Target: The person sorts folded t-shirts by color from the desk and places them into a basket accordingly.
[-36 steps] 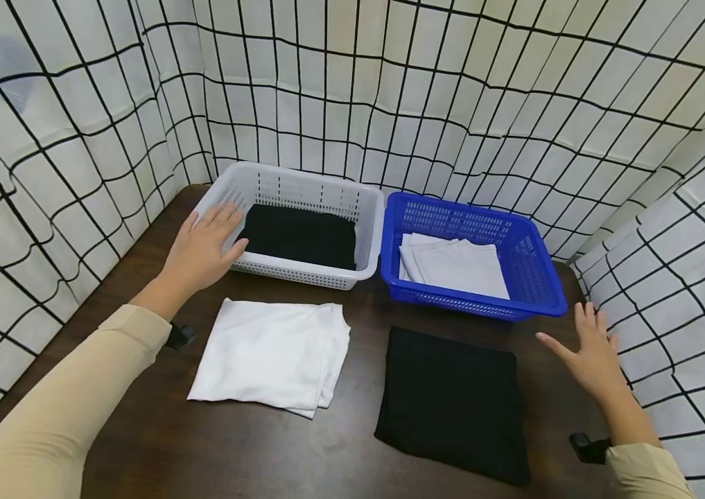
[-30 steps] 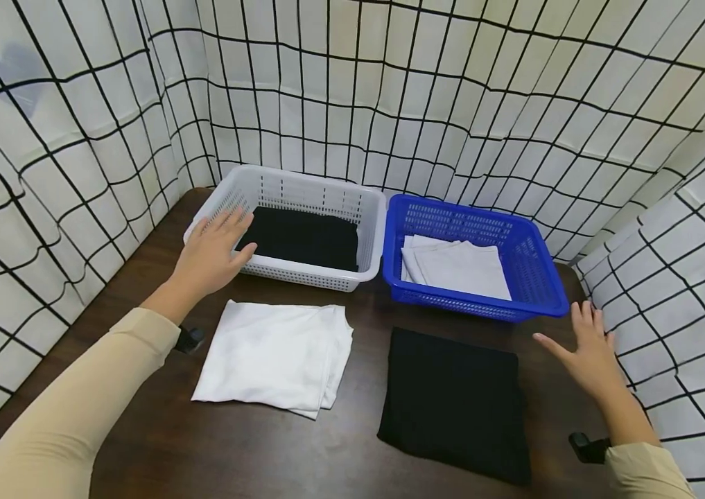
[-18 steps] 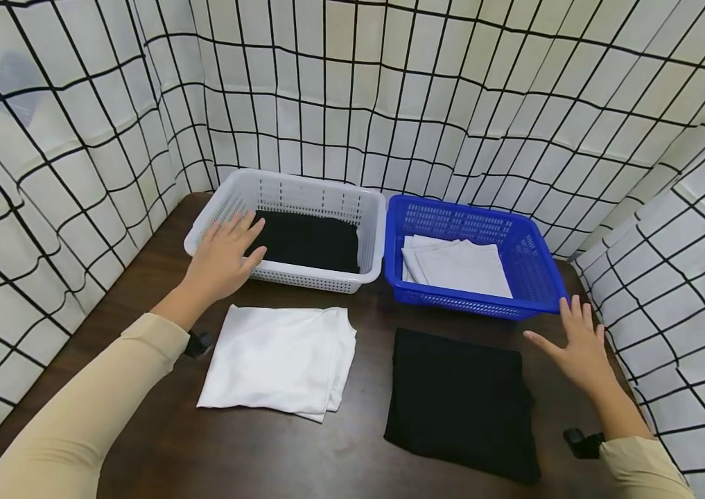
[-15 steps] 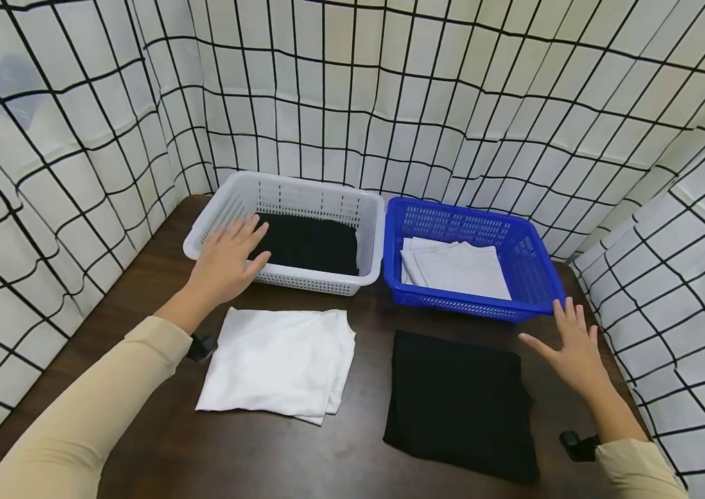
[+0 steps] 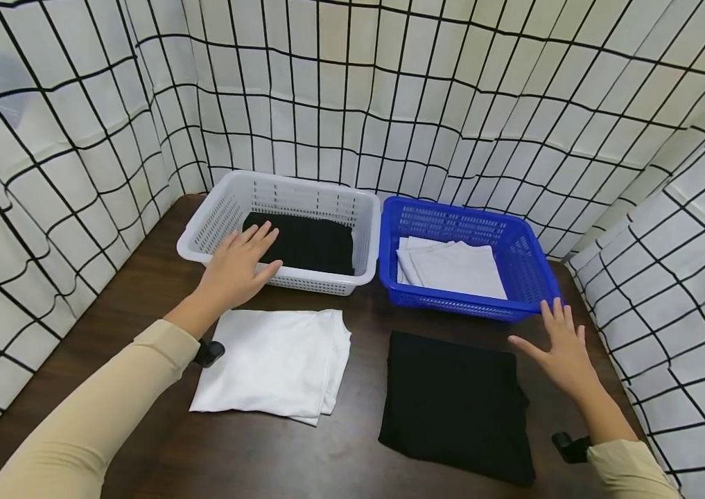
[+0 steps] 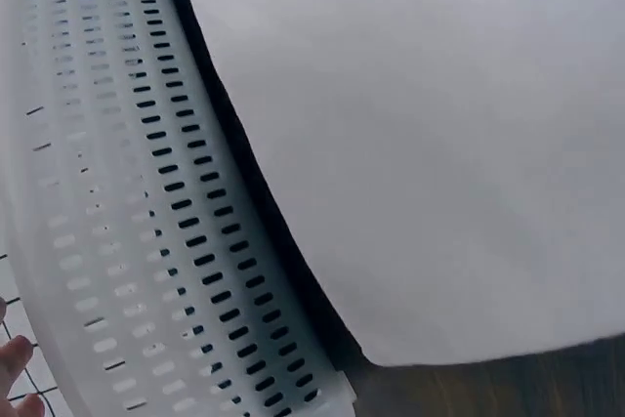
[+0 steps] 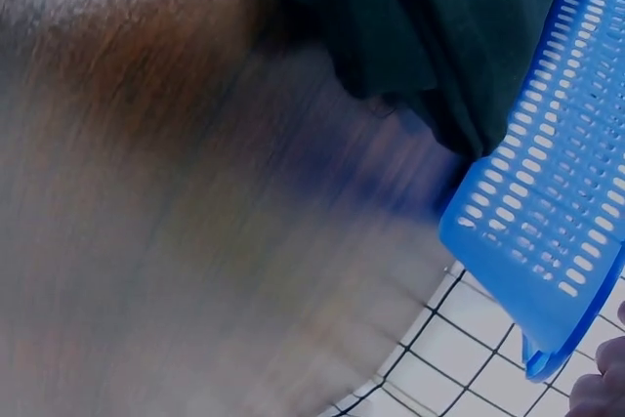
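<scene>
My left hand, fingers spread, hovers over the front left part of the white basket, holding nothing. Inside that basket lies a folded black cloth, partly covered by my fingers in the head view. A folded white garment lies flat on the table just in front of it. My right hand, also spread and holding nothing, is at the front right corner of the blue basket, its fingertips overlapping the rim. Folded white cloths lie in the blue basket. Left of my right hand lies a folded black garment.
The dark wooden table carries both baskets side by side along its back. White curtain walls with a black grid pattern enclose it at the back and both sides. A wrist camera sits at my right cuff.
My left hand has moved right, further across the white basket's front. My right hand has shifted left to the blue basket's corner. The garments and baskets have stayed in place.
</scene>
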`<state>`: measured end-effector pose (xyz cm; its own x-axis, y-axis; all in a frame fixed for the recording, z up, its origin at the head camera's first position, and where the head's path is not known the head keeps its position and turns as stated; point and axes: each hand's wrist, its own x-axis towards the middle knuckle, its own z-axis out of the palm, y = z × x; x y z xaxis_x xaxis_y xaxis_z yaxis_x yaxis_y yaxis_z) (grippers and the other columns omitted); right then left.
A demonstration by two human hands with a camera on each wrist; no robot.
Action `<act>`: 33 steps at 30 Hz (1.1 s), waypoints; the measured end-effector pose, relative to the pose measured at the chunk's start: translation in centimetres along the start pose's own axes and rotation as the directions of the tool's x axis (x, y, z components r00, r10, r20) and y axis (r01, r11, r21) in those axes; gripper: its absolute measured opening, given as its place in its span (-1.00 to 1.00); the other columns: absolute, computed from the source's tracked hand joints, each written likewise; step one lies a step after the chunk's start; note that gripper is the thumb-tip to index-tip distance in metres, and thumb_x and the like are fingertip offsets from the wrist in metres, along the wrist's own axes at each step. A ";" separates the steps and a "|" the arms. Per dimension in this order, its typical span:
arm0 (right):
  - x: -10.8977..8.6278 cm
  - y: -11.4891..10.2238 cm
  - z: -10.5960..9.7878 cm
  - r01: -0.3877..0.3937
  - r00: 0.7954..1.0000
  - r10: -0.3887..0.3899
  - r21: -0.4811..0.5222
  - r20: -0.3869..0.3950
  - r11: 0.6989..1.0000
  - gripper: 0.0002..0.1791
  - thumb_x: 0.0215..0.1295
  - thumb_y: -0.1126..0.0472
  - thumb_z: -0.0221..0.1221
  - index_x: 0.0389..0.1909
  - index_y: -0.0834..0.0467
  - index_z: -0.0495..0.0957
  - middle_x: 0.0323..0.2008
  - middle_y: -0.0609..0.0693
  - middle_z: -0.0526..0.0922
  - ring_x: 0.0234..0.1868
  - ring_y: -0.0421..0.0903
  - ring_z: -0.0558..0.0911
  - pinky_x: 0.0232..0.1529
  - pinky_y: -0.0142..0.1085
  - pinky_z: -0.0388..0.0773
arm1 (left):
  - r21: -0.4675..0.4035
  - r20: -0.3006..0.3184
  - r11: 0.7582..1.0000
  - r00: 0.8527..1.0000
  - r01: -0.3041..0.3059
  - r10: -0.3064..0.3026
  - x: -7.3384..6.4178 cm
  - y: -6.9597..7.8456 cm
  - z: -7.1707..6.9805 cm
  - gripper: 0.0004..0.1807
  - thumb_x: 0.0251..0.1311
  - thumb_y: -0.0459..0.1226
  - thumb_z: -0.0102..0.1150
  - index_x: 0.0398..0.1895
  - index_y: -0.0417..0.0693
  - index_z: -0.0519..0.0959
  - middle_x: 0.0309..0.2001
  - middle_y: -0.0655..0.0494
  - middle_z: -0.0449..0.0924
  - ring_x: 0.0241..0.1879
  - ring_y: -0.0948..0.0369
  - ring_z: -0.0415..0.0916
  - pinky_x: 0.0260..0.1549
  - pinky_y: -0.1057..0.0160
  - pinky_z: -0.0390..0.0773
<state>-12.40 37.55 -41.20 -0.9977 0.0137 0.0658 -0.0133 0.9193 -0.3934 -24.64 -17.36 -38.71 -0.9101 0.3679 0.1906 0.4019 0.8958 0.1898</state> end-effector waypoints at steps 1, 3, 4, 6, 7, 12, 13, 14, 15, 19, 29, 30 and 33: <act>0.0 -0.1 0.0 0.000 1.000 0.000 0.000 0.005 1.000 0.15 0.32 -0.31 0.12 0.55 0.34 -0.22 0.53 0.42 -0.37 0.55 0.37 -0.44 0.41 0.41 -0.54 | -0.001 0.002 1.000 1.000 -0.005 0.005 0.0 0.2 0.0 -0.27 0.48 0.05 -0.10 0.57 -0.07 0.06 0.59 -0.09 -0.03 0.57 -0.10 -0.08 0.55 -0.16 -0.16; -0.1 -0.2 0.0 0.001 1.000 0.000 -0.008 0.009 1.000 0.15 0.32 -0.32 0.12 0.56 0.33 -0.22 0.54 0.42 -0.38 0.55 0.36 -0.44 0.42 0.41 -0.54 | -0.004 0.008 1.000 1.000 -0.013 0.013 0.0 0.5 0.0 -0.27 0.48 0.06 -0.12 0.58 -0.07 0.05 0.60 -0.09 -0.04 0.58 -0.11 -0.09 0.55 -0.16 -0.17; -0.1 -0.3 0.0 0.002 1.000 -0.002 -0.010 0.007 1.000 0.16 0.31 -0.32 0.12 0.56 0.33 -0.22 0.54 0.42 -0.38 0.55 0.36 -0.44 0.42 0.41 -0.54 | -0.007 0.009 1.000 1.000 -0.017 0.017 0.1 0.6 -0.1 -0.26 0.48 0.08 -0.12 0.58 -0.06 0.04 0.60 -0.10 -0.04 0.58 -0.11 -0.11 0.55 -0.16 -0.18; 0.0 -0.5 0.0 0.006 1.000 -0.006 -0.012 0.005 1.000 0.16 0.31 -0.32 0.13 0.56 0.33 -0.22 0.53 0.42 -0.38 0.55 0.36 -0.44 0.42 0.41 -0.53 | -0.010 0.017 1.000 1.000 -0.019 0.019 0.2 0.6 -0.3 -0.25 0.49 0.09 -0.13 0.59 -0.06 0.02 0.60 -0.10 -0.06 0.58 -0.12 -0.14 0.55 -0.17 -0.20; 0.0 -0.6 0.0 0.009 1.000 -0.009 -0.013 0.003 1.000 0.15 0.31 -0.32 0.13 0.56 0.33 -0.22 0.54 0.42 -0.37 0.55 0.36 -0.44 0.42 0.41 -0.53 | -0.012 0.021 1.000 1.000 -0.020 0.020 0.2 0.7 -0.4 -0.24 0.48 0.10 -0.13 0.59 -0.06 0.02 0.60 -0.11 -0.06 0.58 -0.12 -0.14 0.55 -0.18 -0.20; 0.2 -1.1 0.0 0.022 1.000 -0.022 -0.009 0.003 1.000 0.16 0.30 -0.32 0.14 0.55 0.34 -0.20 0.53 0.44 -0.35 0.55 0.37 -0.43 0.42 0.41 -0.52 | 0.004 0.031 0.999 0.999 -0.037 0.037 0.3 0.8 -0.2 -0.23 0.47 0.10 -0.11 0.58 -0.07 0.03 0.60 -0.11 -0.06 0.59 -0.13 -0.15 0.55 -0.19 -0.17; 0.2 -1.1 0.0 0.023 1.000 -0.023 -0.011 0.003 1.000 0.16 0.30 -0.32 0.14 0.55 0.34 -0.19 0.53 0.44 -0.34 0.55 0.37 -0.43 0.42 0.41 -0.52 | 0.005 0.030 0.999 0.998 -0.046 0.046 0.3 1.0 -0.1 -0.23 0.47 0.09 -0.10 0.58 -0.07 0.04 0.60 -0.11 -0.06 0.58 -0.13 -0.15 0.55 -0.19 -0.16; 0.2 -1.2 0.0 0.023 1.000 -0.023 -0.013 0.005 1.000 0.16 0.30 -0.33 0.14 0.55 0.34 -0.19 0.53 0.44 -0.34 0.55 0.37 -0.43 0.42 0.41 -0.52 | 0.006 0.027 0.998 0.998 -0.055 0.055 0.2 1.1 0.1 -0.23 0.46 0.09 -0.08 0.58 -0.07 0.04 0.60 -0.11 -0.05 0.58 -0.13 -0.14 0.55 -0.18 -0.14; 0.1 -1.2 0.0 0.022 1.000 -0.022 -0.015 0.008 1.000 0.16 0.30 -0.33 0.14 0.55 0.34 -0.19 0.53 0.44 -0.34 0.55 0.37 -0.43 0.42 0.41 -0.52 | 0.005 0.025 0.998 0.998 -0.063 0.062 0.2 1.3 0.1 -0.23 0.46 0.08 -0.07 0.58 -0.08 0.05 0.60 -0.11 -0.05 0.58 -0.13 -0.13 0.55 -0.18 -0.13; 0.1 -1.2 0.1 0.026 1.000 -0.026 -0.017 0.010 1.000 0.16 0.30 -0.33 0.13 0.56 0.33 -0.19 0.54 0.43 -0.33 0.55 0.36 -0.43 0.42 0.41 -0.52 | -0.009 0.025 0.996 0.996 -0.089 0.090 0.0 2.0 0.2 -0.22 0.45 0.08 -0.05 0.58 -0.08 0.05 0.59 -0.10 -0.04 0.58 -0.12 -0.11 0.55 -0.15 -0.10; -0.3 -1.7 0.4 0.049 0.998 -0.048 -0.023 0.034 0.999 0.16 0.29 -0.32 0.15 0.56 0.32 -0.19 0.54 0.43 -0.26 0.55 0.40 -0.36 0.43 0.40 -0.49 | -0.002 0.036 0.995 0.995 -0.096 0.096 -0.1 3.0 0.4 -0.19 0.41 0.13 -0.02 0.58 -0.01 0.05 0.59 -0.04 -0.01 0.58 -0.08 -0.09 0.56 -0.13 -0.16; -0.4 -1.9 0.4 0.056 0.998 -0.055 -0.026 0.041 0.998 0.16 0.29 -0.32 0.16 0.56 0.32 -0.19 0.54 0.42 -0.25 0.55 0.40 -0.35 0.43 0.40 -0.48 | -0.008 0.043 0.995 0.994 -0.100 0.101 -0.1 3.2 0.5 -0.19 0.41 0.13 -0.02 0.58 -0.01 0.04 0.59 -0.03 -0.01 0.59 -0.07 -0.10 0.56 -0.13 -0.17; -0.5 -2.5 0.6 0.078 0.995 -0.076 -0.033 0.059 0.996 0.17 0.26 -0.33 0.18 0.56 0.30 -0.17 0.55 0.40 -0.22 0.56 0.37 -0.32 0.44 0.40 -0.47 | -0.006 0.047 0.994 0.993 -0.112 0.112 -0.2 3.5 0.6 -0.18 0.41 0.14 -0.02 0.59 0.00 0.03 0.60 -0.03 -0.04 0.59 -0.06 -0.10 0.56 -0.13 -0.17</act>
<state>-11.91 35.02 -40.83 -0.9960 -0.0796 0.0413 -0.0891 0.9300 -0.3565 -23.07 -14.17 -38.63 -0.8632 0.4772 0.1650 0.5016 0.8477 0.1726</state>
